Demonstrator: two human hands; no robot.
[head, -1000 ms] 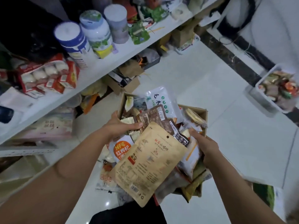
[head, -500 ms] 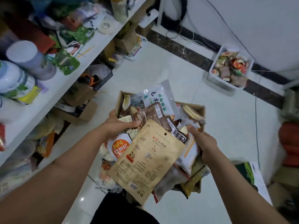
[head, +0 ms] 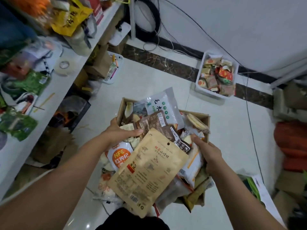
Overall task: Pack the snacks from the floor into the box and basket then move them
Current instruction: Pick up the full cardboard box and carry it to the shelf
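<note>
Both hands, left (head: 122, 132) and right (head: 206, 153), clamped on opposite sides of the overfull cardboard box (head: 205, 121), now swung from the shelf toward the white basket (head: 201, 87) by the wall: packing looks done, carrying underway.

An open brown cardboard box (head: 204, 121) is held above the white tiled floor, heaped past its rim with snack packets. A tan kraft-paper pouch (head: 147, 170) lies tilted on top, overhanging the near edge. Beside it sit a white pouch with an orange disc (head: 118, 156), dark brown packets (head: 152, 122), and a white-and-green bag (head: 162, 106). Well apart, by the wall, a white plastic basket (head: 201, 89) full of small wrapped snacks (head: 216, 75) rests on the floor.
</note>
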